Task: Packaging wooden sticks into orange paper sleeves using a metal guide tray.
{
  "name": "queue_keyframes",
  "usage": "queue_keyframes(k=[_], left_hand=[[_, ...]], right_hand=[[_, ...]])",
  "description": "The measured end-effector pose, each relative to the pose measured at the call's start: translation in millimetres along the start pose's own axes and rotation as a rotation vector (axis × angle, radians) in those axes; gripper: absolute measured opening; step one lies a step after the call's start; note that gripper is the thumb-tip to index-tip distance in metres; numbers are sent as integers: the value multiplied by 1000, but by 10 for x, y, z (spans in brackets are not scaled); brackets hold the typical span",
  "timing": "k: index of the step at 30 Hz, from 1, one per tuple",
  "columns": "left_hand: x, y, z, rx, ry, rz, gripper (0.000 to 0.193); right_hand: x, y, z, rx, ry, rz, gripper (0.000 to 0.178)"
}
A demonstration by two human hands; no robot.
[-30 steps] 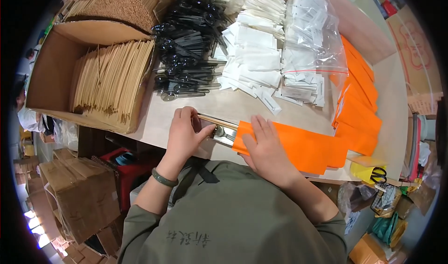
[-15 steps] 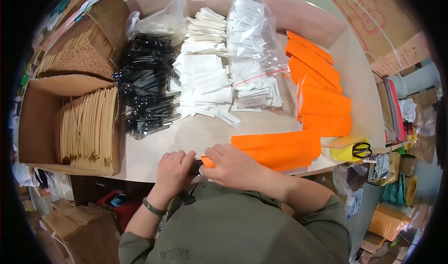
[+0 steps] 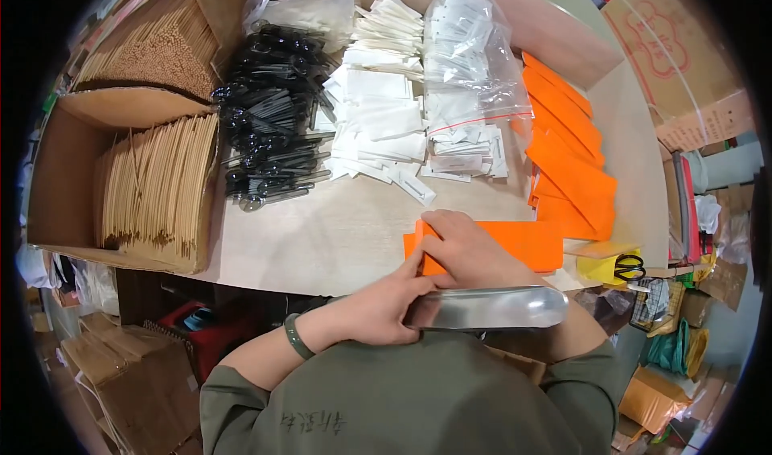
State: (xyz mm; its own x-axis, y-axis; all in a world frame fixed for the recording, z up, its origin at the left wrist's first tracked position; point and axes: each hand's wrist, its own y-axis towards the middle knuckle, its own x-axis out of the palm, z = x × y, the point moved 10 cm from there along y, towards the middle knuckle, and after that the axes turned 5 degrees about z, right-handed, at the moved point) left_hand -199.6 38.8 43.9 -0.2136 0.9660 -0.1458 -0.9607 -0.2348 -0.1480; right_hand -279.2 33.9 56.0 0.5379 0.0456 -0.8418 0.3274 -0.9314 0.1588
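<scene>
My right hand (image 3: 470,250) rests on the left end of a flat orange paper sleeve (image 3: 523,244) at the near edge of the wooden table (image 3: 322,238), fingers curled over the sleeve's end. My left hand (image 3: 378,304) sits just below it. It grips the left end of a long shiny metal tray (image 3: 498,308) held level at the table's edge, and its forefinger reaches up to the sleeve's corner. A green band circles my left wrist. What lies under my right palm is hidden.
A cardboard box of thin wooden sticks (image 3: 157,185) stands at the left. Beside it lie a heap of black plastic spoons (image 3: 269,133), white paper packets (image 3: 378,121) and a clear bag of packets (image 3: 470,69). Orange sleeves (image 3: 571,161) are stacked at the right, above scissors with yellow handles (image 3: 619,268).
The view has shifted. Both hands came together at the sleeve's left end, and the metal tray now shows in full below the table's edge.
</scene>
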Motion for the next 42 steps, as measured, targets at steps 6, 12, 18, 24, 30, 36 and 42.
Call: queue_keyframes(k=[6, 12, 18, 24, 30, 36, 42], left_hand=[[-1068, -720, -761, -352, 523, 704, 40], [-1031, -810, -763, -204, 660, 583, 55], [-1038, -493, -616, -73, 749, 259, 71], [-1460, -791, -507, 69, 778, 649, 70], [-2002, -1362, -778, -61, 864, 934, 30], [-2008, -682, -142, 279, 1174, 935, 29], [-2176, -381, -712, 93, 1191, 734, 22]], right_hand=[[-67, -51, 138, 418, -185, 78, 33], [113, 29, 414, 690, -88, 44, 24], [610, 333, 100, 489, 167, 38, 19], [90, 570, 1161, 653, -264, 47, 25], [59, 663, 1064, 513, -6, -16, 17], [-330, 1149, 1207, 250, -80, 377, 17], [-220, 1128, 1255, 496, 69, 394, 22]])
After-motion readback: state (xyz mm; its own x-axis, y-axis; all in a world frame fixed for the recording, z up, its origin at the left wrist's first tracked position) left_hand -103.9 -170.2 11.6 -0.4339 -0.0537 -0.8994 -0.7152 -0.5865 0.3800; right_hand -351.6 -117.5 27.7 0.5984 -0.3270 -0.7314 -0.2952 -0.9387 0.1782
